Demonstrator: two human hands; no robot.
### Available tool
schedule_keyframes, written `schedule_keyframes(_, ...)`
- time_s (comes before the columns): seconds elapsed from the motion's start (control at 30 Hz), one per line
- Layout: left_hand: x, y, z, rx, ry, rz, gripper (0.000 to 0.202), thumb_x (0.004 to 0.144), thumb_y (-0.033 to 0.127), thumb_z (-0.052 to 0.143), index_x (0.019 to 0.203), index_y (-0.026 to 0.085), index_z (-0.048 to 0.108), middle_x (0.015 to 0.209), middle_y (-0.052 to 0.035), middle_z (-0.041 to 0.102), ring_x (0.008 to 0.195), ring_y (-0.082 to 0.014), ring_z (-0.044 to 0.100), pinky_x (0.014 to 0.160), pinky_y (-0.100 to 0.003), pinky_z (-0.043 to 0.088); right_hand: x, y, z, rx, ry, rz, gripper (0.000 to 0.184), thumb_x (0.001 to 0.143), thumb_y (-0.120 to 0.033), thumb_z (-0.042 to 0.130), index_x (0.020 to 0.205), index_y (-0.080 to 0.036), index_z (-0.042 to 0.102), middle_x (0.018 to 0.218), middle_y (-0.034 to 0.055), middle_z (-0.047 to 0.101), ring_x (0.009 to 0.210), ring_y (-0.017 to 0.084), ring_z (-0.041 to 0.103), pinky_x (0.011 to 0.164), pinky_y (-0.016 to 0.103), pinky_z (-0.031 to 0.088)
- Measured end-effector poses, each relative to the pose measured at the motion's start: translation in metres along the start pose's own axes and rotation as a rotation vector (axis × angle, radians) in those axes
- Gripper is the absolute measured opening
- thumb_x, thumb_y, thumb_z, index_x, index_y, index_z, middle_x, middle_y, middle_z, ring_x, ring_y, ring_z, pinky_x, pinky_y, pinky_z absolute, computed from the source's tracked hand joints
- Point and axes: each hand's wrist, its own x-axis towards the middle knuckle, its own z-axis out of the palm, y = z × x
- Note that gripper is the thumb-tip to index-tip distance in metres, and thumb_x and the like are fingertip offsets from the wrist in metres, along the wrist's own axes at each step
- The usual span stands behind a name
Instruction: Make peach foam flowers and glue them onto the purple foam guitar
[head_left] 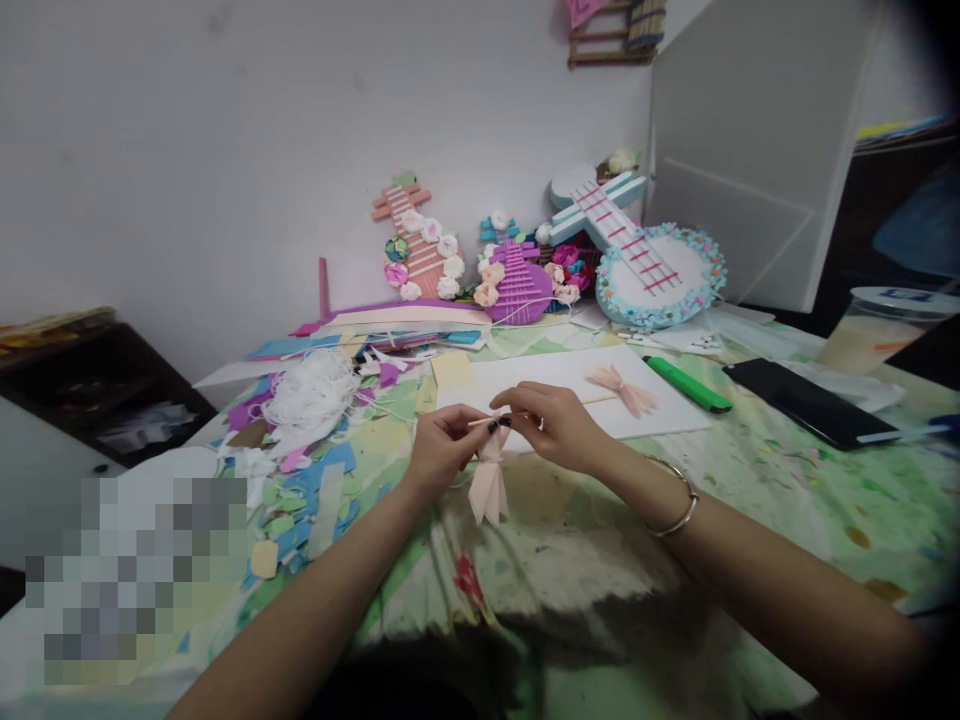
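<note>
Above the middle of the table, my left hand (442, 448) and my right hand (551, 422) meet, both pinched on a folded pale pink paper piece (489, 488) that hangs down below the fingers. A thin wooden stick (480, 421) runs between the fingertips at the paper's top. A bangle sits on my right wrist. Beyond the hands a similar pink folded bow (625, 388) on a stick lies on a white sheet (570, 395).
A green marker (686, 385), a black phone (806, 405) and a plastic cup (877, 330) lie to the right. Paper scraps (300, 490) and a white string tangle (311, 395) cover the left. Paper guitar crafts (645, 265) lean against the wall. A white box (750, 150) stands back right.
</note>
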Motion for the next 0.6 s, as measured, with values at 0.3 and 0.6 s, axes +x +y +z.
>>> schedule_keyframes(0.3, 0.0008, 0.0010, -0.0027, 0.014, 0.027, 0.070, 0.021, 0.065, 0.033, 0.072, 0.069, 0.013, 0.068, 0.048, 0.0017, 0.056, 0.038, -0.0050, 0.041, 0.036, -0.017, 0.033, 0.0014, -0.0012, 0.0013, 0.067, 0.015, -0.072, 0.020, 0.086, -0.012, 0.048, 0.094, -0.018, 0.065, 0.087, 0.0055, 0.064, 0.076, 0.013, 0.057, 0.068, 0.024, 0.040)
schedule_keyframes(0.6, 0.0029, -0.0001, -0.0036, 0.033, 0.030, 0.101, 0.023, 0.065, 0.034, 0.072, 0.068, 0.012, 0.068, 0.049, 0.0009, 0.057, 0.037, -0.0043, 0.040, 0.036, -0.017, 0.032, 0.0016, 0.0015, 0.0026, -0.060, 0.046, -0.067, 0.022, 0.083, -0.007, 0.049, 0.099, -0.018, 0.059, 0.096, 0.0068, 0.064, 0.089, 0.018, 0.058, 0.077, 0.031, 0.039)
